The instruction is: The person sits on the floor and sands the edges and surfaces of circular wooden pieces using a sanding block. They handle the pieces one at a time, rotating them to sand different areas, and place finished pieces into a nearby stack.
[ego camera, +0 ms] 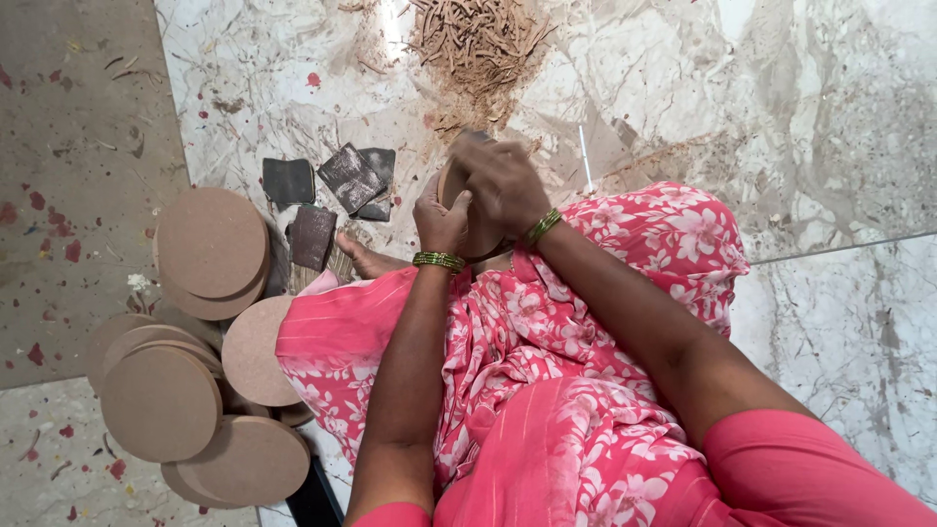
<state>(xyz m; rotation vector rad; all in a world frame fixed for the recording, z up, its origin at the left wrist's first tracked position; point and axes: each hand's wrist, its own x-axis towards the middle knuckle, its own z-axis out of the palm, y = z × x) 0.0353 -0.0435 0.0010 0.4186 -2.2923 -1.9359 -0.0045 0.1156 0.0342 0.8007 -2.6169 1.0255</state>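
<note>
A seated person is gripping a round brown disc (476, 229) in both hands over a marble floor (830, 117).

The left hand (441, 217) is clasping the disc's near edge while the right hand (503, 181) is pressing over its top, hiding most of it; steady, even pressure with a firm left-hand hold would likely serve best. Stacked discs (210, 244), dark sandpaper squares (349, 178) and a shavings pile (478, 39) are lying nearby.

On the floor (830, 117), stacked wooden discs (195, 371) lie to the person's left; sandpaper pieces (337, 190) lie beyond them, beside a foot (366, 259). A heap of shavings (478, 39) sits farther ahead, past both hands at the lap's edge.
</note>
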